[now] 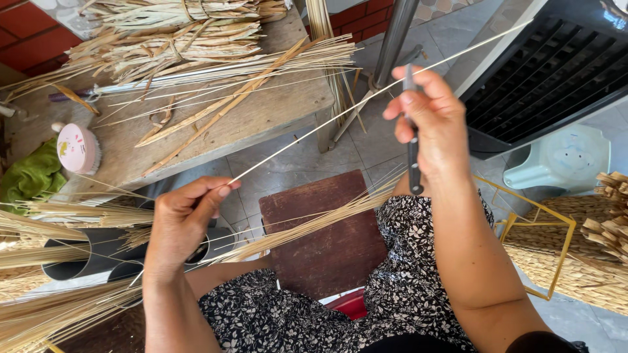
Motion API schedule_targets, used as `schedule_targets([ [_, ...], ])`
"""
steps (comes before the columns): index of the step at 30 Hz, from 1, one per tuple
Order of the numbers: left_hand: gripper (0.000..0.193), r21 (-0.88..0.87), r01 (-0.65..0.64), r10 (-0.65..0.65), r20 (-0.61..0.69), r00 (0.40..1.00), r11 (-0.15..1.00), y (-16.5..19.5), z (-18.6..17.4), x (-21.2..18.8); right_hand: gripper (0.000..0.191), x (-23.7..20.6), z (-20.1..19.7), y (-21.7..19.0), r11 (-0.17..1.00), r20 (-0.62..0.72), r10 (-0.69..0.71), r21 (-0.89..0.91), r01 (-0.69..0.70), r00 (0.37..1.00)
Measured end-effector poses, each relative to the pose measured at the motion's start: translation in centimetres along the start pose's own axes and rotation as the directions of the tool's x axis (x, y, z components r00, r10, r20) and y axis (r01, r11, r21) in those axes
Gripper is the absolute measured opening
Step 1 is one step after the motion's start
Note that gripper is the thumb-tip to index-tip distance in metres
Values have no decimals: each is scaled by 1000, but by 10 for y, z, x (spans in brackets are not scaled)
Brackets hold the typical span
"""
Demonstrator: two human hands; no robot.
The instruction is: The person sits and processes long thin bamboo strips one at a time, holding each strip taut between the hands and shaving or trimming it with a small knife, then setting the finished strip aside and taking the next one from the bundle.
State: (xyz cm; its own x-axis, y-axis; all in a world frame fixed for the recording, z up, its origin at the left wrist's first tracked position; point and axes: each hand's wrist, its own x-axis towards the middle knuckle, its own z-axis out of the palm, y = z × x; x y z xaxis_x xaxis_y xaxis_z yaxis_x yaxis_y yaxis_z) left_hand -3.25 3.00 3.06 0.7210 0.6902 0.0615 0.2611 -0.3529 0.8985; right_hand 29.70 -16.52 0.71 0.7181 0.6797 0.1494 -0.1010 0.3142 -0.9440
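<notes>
Bright, even daylight with soft shadows (sharp mid-frame), edges perhaps slightly bowed by the wide lens.

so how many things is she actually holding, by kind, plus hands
hands: 2, left hand and right hand
thin reed strip: 1, pinched in both hands
dark-handled knife: 1, in the right hand
total: 4

Black-white floral dress [418, 287]; green cloth [29, 176]; pink brush [77, 148]; yellow wire frame [543, 225].
</notes>
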Motion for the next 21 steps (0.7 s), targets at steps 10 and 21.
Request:
schedule_targets([
  [10,16,29,111,-110,-33,993,993,-19,-34,-4,26,16,-61,-7,988,-217,-57,127,86,975],
  [21,17,83,110,-109,-15,994,990,-17,-14,4,44,-10,8,7,996,77,84,-5,-84,994],
])
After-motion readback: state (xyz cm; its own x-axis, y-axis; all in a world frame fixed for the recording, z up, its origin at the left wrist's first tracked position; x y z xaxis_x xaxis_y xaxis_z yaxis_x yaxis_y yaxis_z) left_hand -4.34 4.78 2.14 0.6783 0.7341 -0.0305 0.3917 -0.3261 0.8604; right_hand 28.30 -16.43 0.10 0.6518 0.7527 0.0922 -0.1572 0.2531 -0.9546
